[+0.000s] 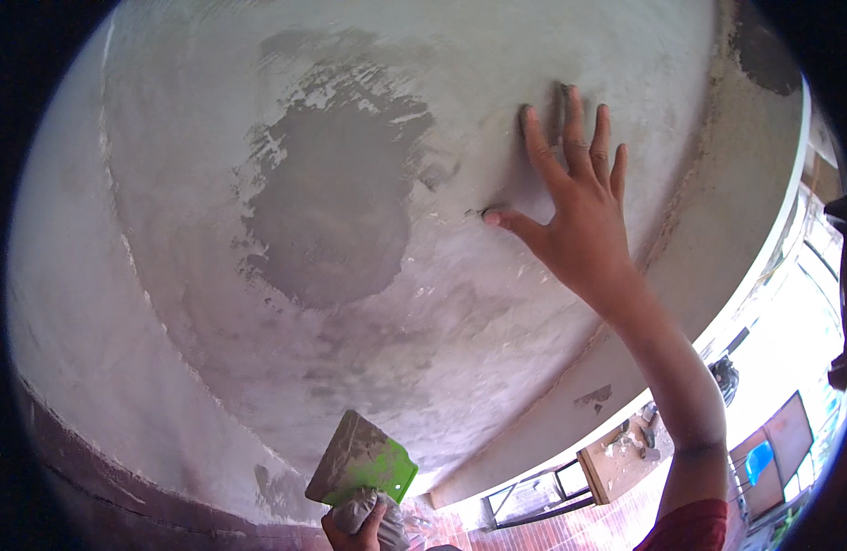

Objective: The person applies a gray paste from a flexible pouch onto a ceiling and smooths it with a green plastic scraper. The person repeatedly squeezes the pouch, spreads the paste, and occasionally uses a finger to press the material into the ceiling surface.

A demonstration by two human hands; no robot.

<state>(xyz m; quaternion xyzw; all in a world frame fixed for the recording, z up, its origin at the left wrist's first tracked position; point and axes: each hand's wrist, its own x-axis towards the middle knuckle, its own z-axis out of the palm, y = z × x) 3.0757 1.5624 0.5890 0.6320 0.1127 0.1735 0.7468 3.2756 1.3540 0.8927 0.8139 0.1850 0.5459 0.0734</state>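
Near, the left hand [372, 525] clasps a soft-looking bag [355, 511] and green spreader [387, 464], likely light, stiff, best held low; the right hand [584, 211] splays wide against plaster [497, 303].

Plastered surface [506, 303]: matt, pale grey, mostly smooth. Patch [327, 211] on it: darker grey, matt, smooth core, rough feathered edges. Below patch: scraper [398, 470], green, looks plastic, smeared dull grey; also bag [357, 512], thin, crumpled, plastic-looking. Left of patch: seam [125, 246], rough, chipped. Well below-right of patch: sleeve [692, 527], matt red cloth.
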